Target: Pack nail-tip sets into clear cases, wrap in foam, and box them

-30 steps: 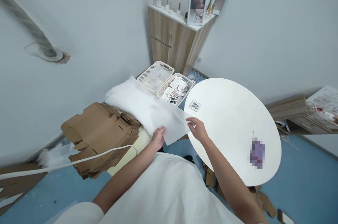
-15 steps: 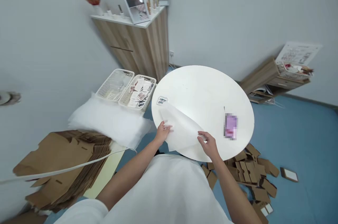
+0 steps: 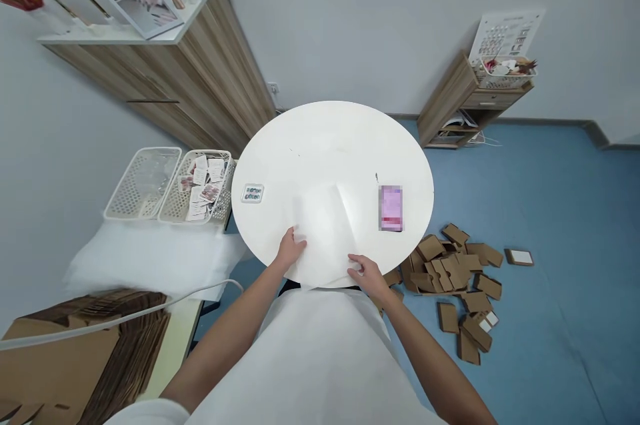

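A thin white sheet (image 3: 325, 228) lies flat on the near part of the round white table (image 3: 330, 145). My left hand (image 3: 290, 251) pinches its near left corner. At the near right corner my right hand (image 3: 367, 273) grips the sheet's edge at the table rim. A small clear case (image 3: 252, 193) with dark items sits on the table's left side. On the right side lies a pink blurred card (image 3: 391, 207).
Two white baskets (image 3: 170, 185) stand on a low surface at left, beside a stack of white sheets (image 3: 150, 258) and flat brown cardboard (image 3: 75, 365). Folded small boxes (image 3: 460, 285) litter the blue floor at right. Wooden cabinets (image 3: 200, 85) line the wall.
Both hands carried the white sheet from the stack at left onto the round table and laid it flat. My view swung right toward the table.
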Tool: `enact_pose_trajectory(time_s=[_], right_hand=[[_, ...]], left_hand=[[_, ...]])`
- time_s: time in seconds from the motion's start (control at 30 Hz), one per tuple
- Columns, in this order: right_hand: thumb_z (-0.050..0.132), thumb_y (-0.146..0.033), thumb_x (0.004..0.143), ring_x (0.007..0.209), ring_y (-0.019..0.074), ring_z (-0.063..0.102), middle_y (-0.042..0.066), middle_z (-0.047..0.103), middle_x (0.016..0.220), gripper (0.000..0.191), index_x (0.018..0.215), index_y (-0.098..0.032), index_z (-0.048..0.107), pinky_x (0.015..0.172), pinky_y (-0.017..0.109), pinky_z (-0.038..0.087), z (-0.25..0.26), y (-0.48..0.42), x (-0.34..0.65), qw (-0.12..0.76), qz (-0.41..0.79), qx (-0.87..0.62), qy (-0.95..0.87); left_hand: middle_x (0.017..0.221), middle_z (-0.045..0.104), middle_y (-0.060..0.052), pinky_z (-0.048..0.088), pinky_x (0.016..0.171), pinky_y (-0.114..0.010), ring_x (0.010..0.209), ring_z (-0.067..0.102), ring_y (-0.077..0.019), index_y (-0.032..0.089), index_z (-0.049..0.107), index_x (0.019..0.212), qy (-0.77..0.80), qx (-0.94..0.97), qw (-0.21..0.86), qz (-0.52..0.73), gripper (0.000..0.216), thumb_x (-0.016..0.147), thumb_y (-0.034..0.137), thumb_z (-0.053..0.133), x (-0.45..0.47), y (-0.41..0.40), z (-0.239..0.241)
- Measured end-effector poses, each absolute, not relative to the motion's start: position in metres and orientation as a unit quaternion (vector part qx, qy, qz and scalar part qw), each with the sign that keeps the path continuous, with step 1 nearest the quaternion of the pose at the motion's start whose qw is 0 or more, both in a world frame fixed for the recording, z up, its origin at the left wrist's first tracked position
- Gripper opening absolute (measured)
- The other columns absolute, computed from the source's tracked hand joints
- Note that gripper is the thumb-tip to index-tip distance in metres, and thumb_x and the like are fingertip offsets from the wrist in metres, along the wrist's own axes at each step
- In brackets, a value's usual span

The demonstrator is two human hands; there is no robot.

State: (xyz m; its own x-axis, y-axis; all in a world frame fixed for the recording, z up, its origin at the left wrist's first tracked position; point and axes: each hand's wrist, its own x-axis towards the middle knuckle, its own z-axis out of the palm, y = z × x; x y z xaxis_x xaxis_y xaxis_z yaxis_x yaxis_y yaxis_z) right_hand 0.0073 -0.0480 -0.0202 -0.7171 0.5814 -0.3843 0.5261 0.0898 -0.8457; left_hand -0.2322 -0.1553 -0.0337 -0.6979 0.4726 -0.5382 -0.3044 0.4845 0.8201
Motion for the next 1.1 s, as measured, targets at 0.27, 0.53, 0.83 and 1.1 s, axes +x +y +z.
enact_pose_trajectory(time_s=[0.27,0.53,0.83,1.1], right_hand=[[0.049,-0.033,0.078,0.094,0.0194,0.056,0.006,0.055,0.118,0.046,0.123,-0.023,0.048,0.085,0.037,0.044,-0.024,-0.056,0.001,-0.045,0.525,-0.345,-0.777],[0.053,-0.032,0.076,0.117,0.0309,0.038,0.013,0.043,0.127,0.042,0.117,-0.022,0.052,0.093,0.048,0.034,-0.019,-0.045,-0.028,0.005,0.284,-0.374,-0.883],[0.054,-0.024,0.075,0.131,0.0291,0.022,0.013,0.028,0.141,0.057,0.129,-0.019,0.036,0.103,0.047,0.019,-0.035,-0.052,-0.072,-0.072,0.230,-0.324,-0.915],[0.050,-0.022,0.076,0.133,0.0276,0.018,0.013,0.024,0.144,0.055,0.129,-0.018,0.036,0.104,0.047,0.016,-0.034,-0.056,-0.069,-0.059,0.222,-0.344,-0.910]], left_hand=[[0.102,0.057,-0.010,0.037,0.091,-0.034,0.102,0.053,-0.0225,0.018,0.048,0.115,0.838,0.057,0.297,0.454,0.059,0.059,0.016,0.070,-0.251,-0.158,-0.053],[0.093,0.059,-0.007,0.034,0.092,-0.034,0.104,0.051,-0.0239,0.020,0.050,0.111,0.811,0.086,0.317,0.484,0.056,0.058,0.013,0.069,-0.270,-0.147,-0.048],[0.127,0.043,-0.012,0.020,0.105,-0.041,0.126,0.029,-0.0281,0.021,0.046,0.116,0.804,0.225,0.283,0.472,0.056,0.064,0.014,0.066,-0.272,-0.152,-0.032],[0.140,0.033,-0.007,0.000,0.108,-0.046,0.134,0.016,-0.0271,0.027,0.051,0.113,0.720,0.464,0.303,0.418,0.045,0.069,0.025,0.064,-0.244,-0.178,-0.033]])
